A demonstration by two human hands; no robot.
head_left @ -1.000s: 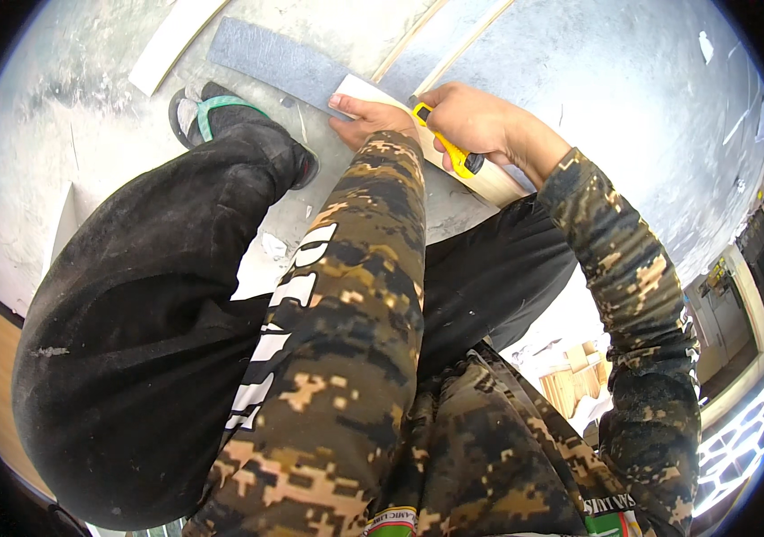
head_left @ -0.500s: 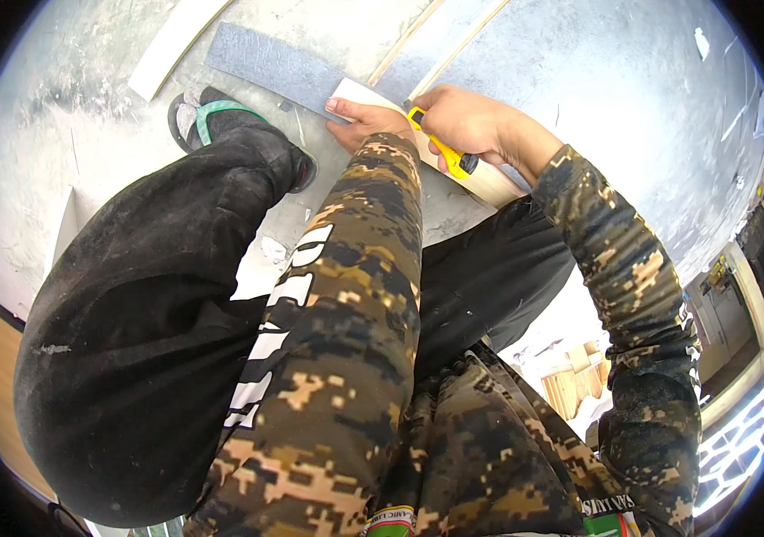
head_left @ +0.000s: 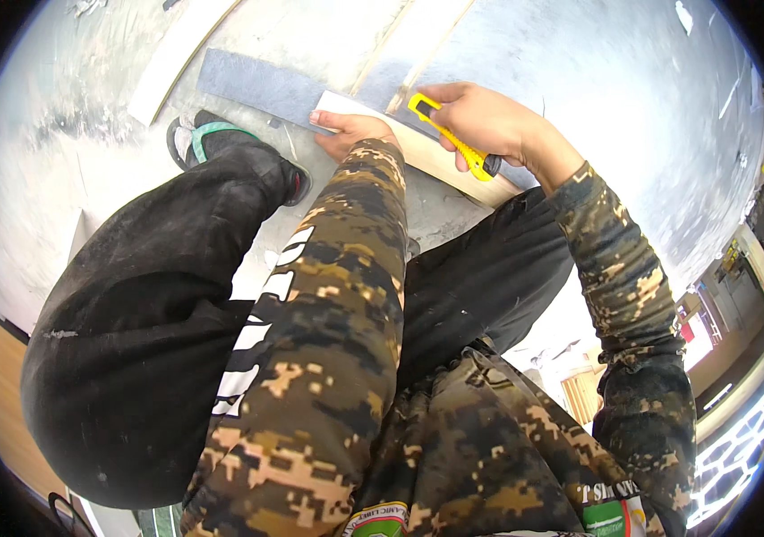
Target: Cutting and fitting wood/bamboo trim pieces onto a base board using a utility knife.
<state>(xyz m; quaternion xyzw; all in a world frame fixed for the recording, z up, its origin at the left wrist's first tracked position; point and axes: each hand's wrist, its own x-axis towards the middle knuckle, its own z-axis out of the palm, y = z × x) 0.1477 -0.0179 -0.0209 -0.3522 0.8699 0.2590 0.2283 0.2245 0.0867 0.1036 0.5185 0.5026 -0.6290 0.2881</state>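
Note:
My left hand (head_left: 357, 133) grips a pale wooden plank (head_left: 440, 164) near its left end, with the thumb laid across the top. A blue-grey strip (head_left: 252, 82) extends from beneath the plank toward the upper left. In my right hand (head_left: 487, 125) is a yellow utility knife (head_left: 450, 136), its front end pointing up and left over the plank. I cannot make out whether the blade is out. The plank's right end runs close to my right knee.
My left foot in a green-strapped sandal (head_left: 221, 134) rests on the grey concrete floor (head_left: 95, 98). Beyond it lies a long pale board (head_left: 176, 58). Thin wooden strips (head_left: 431, 54) lie past the plank. Behind my right arm are wooden pieces (head_left: 582, 395).
My right hand with the utility knife has drawn away to the right, widening the gap between my hands. My left hand keeps its hold on the plank. The view has shifted slightly.

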